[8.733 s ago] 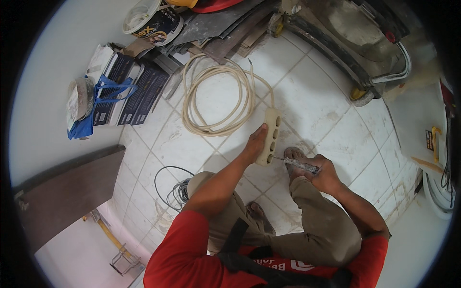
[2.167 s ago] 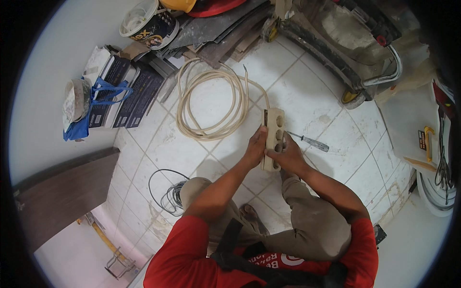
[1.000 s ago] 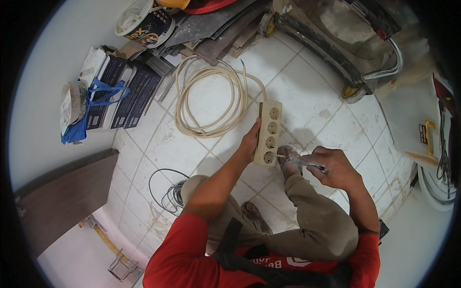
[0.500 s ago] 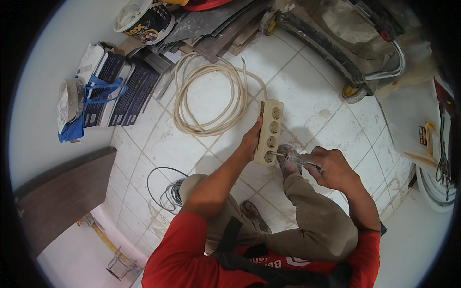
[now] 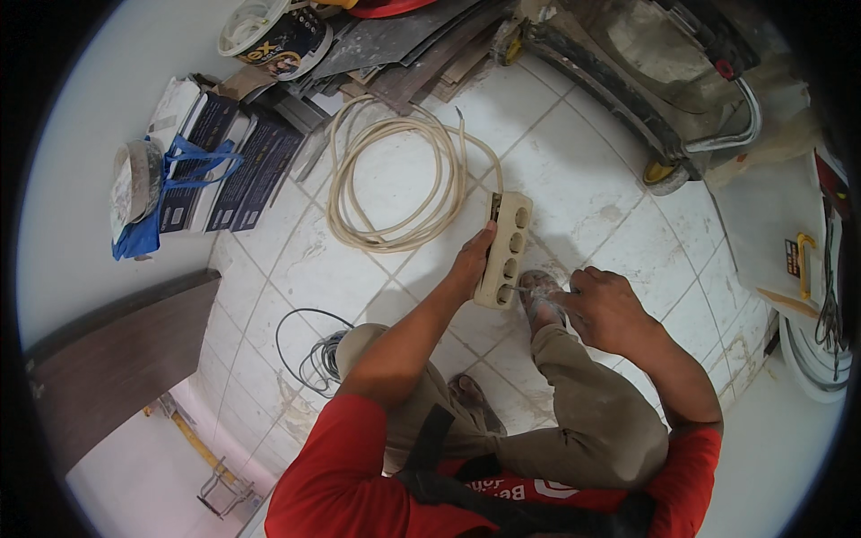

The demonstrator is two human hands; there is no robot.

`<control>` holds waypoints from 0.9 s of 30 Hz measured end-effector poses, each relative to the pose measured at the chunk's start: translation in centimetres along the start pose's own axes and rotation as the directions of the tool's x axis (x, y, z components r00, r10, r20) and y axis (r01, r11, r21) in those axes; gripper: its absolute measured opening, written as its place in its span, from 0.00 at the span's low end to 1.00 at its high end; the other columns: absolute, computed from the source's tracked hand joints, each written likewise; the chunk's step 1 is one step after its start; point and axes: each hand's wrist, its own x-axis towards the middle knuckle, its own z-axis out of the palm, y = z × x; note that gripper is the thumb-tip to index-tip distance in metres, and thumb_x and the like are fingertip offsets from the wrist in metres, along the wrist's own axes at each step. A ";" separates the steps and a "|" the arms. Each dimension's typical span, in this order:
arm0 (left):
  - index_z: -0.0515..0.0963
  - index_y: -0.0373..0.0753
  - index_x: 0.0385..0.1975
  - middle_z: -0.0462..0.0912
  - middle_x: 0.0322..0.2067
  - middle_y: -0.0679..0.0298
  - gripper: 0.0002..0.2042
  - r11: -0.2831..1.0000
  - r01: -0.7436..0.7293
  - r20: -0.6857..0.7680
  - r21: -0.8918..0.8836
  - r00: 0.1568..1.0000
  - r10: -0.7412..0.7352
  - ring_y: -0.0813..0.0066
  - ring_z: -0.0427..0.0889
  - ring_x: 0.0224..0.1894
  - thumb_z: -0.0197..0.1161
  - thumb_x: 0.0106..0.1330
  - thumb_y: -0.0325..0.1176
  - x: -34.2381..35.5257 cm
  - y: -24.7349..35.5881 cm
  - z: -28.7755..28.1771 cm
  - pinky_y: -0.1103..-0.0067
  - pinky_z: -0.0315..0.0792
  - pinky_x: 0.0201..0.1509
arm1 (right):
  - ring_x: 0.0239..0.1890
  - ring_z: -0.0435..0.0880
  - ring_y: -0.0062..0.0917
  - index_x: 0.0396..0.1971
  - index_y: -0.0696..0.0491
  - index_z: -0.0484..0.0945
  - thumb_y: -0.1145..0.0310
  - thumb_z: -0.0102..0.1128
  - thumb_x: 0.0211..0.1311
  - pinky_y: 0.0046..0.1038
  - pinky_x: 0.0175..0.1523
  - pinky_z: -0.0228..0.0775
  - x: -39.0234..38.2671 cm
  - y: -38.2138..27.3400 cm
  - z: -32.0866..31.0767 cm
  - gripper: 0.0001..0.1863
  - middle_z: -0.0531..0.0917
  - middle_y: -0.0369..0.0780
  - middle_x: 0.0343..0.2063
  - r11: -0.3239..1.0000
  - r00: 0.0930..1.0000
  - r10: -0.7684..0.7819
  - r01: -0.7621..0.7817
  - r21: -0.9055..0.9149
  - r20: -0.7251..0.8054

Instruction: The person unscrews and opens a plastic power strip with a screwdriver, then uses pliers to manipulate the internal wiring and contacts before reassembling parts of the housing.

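Observation:
A cream power strip (image 5: pixel 508 266) with several round sockets is held up in front of my knees. My left hand (image 5: pixel 471 263) is closed round its left side, thumb along the edge. Near its top left edge a dark gap shows between casing and cover, with parts inside too small to tell. My right hand (image 5: pixel 612 310) is closed on a thin-shafted screwdriver (image 5: pixel 549 294), its handle blurred and mostly hidden by the fingers. The tip points into the lowest socket; whether it touches a screw cannot be seen. A cream cable (image 5: pixel 337 202) runs from the strip's top end into a loose coil.
Behind the coil lie stacked dark boards (image 5: pixel 395 54) and a bucket (image 5: pixel 273 40). Dark boxes (image 5: pixel 247 170) and a blue bag (image 5: pixel 134 247) stand at left. A wheeled cart (image 5: pixel 610 99) is at far right. Thin dark wire (image 5: pixel 318 363) lies coiled beside my left knee.
The power strip has turned a little, so the gap along its left side shows more. My right hand has shifted slightly and turned with the screwdriver, which stays at the lowest socket.

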 end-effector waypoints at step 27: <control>0.72 0.39 0.62 0.82 0.44 0.63 0.32 0.997 -0.030 -0.048 0.066 0.998 0.033 0.75 0.81 0.42 0.56 0.72 0.60 -0.6 -0.2 0.3 0.75 0.79 0.46 | 0.36 0.84 0.50 0.46 0.55 0.83 0.59 0.58 0.68 0.46 0.44 0.76 -0.9 0.8 2.6 0.16 0.84 0.54 0.32 0.927 0.976 0.216 -0.200 0.318 -0.015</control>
